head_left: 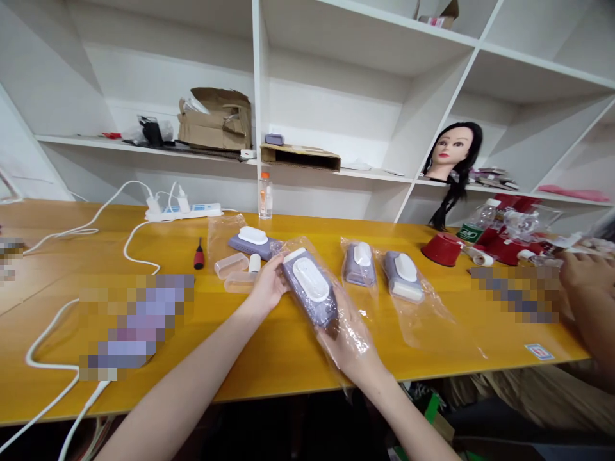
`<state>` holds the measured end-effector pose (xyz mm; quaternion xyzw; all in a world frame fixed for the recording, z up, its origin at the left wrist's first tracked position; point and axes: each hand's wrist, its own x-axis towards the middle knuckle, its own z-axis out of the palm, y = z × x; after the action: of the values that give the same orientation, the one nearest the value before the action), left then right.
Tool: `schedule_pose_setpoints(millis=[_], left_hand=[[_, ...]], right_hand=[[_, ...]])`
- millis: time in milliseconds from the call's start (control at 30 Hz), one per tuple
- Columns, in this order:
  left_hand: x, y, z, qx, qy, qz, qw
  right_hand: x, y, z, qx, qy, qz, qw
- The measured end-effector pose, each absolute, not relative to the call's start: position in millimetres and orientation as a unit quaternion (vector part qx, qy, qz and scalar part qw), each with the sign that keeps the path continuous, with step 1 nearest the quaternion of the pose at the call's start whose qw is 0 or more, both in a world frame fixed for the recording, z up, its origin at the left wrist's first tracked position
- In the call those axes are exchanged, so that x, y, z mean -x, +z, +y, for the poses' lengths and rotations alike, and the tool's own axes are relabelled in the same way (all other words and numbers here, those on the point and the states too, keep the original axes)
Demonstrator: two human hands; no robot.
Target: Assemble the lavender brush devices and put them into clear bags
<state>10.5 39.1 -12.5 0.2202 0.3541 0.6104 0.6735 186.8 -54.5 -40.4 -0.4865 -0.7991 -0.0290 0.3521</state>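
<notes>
A purple-grey device with a white oval panel [310, 288] lies inside a clear plastic bag [353, 333], held over the yellow table [269, 358]. My right hand [350, 339] is under the bag, fingers closed on the device's near end. At the far end, my left hand [270, 282] pinches the bag's edge. Two more bagged devices [358, 262] [402, 275] lie just to the right. Another device [250, 242] lies unbagged behind my left hand, beside clear plastic caps [230, 265].
A red-handled screwdriver [198, 254], a white power strip [185, 210] with cables and a small bottle [265, 195] sit further back. Red cups [442, 248], bottles and a mannequin head [451, 153] are at right, where another person's hand [583, 272] rests. White shelves stand behind.
</notes>
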Motion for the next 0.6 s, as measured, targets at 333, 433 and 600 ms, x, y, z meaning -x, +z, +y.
schedule_pose_setpoints(millis=[333, 433, 600], left_hand=[[-10, -2, 65, -0.218, 0.624, 0.415, 0.626], [-27, -4, 86, -0.229, 0.615, 0.448, 0.607], [-48, -3, 110, -0.292, 0.611, 0.487, 0.552]], right_hand=[[-205, -45, -103, 0.545, -0.051, -0.745, 0.381], [-218, -44, -109, 0.577, -0.049, -0.721, 0.38], [-229, -41, -109, 0.594, -0.046, -0.714, 0.367]])
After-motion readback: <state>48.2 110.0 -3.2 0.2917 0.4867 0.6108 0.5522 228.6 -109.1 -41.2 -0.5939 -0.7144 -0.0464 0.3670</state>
